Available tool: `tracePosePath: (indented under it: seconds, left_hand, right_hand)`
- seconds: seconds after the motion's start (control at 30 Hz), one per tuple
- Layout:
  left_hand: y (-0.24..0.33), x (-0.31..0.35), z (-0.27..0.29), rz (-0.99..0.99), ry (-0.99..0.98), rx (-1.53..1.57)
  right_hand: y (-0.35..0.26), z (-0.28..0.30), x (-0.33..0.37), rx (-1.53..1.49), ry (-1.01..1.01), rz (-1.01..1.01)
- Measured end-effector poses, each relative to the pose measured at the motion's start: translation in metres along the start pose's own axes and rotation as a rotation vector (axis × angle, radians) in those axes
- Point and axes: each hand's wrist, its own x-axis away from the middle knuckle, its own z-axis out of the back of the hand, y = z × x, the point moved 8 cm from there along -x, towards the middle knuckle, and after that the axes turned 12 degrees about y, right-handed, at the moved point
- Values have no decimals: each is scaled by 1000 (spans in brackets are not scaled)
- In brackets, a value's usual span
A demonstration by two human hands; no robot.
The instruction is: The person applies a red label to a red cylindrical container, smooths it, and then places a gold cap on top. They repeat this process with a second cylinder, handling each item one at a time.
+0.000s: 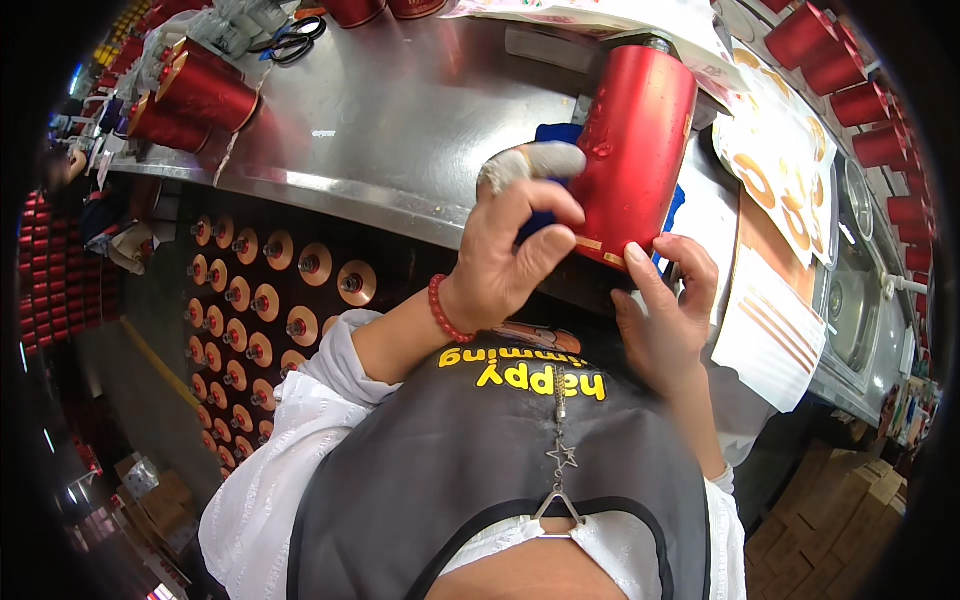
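Observation:
A glossy red metallic cylinder lies lengthwise in front of me on blue cloth, its near end toward me and a dark fitting at its far end. Small gold labels sit along its near rim. My right hand grips that near end, thumb pressed on the rim and other fingers partly hidden below. Beside the cylinder's left side is my left hand, its fingers bent and apart from the thumb. A whitish cover wraps its index finger, which reaches the red surface or just short of it. Nothing shows in that hand.
Sheets of gold ring-shaped stickers and a sheet with brown strips lie to the right, near a metal sink. Red cylinders and black scissors occupy the steel table's far left. Rows of gold-bottomed pieces stand below it.

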Motion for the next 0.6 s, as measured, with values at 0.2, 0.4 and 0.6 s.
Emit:
tracePosePath:
  seconds: [0.2,0.4,0.6]
  left_hand:
    - [-31,10,-16,290,-180,79]
    - [-23,4,-19,206,-201,25]
    - [-30,4,-15,219,-219,65]
  right_hand:
    - [1,0,2,9,-1,-10]
    - [2,-1,4,12,12,-6]
    - [-1,1,4,16,13,32]
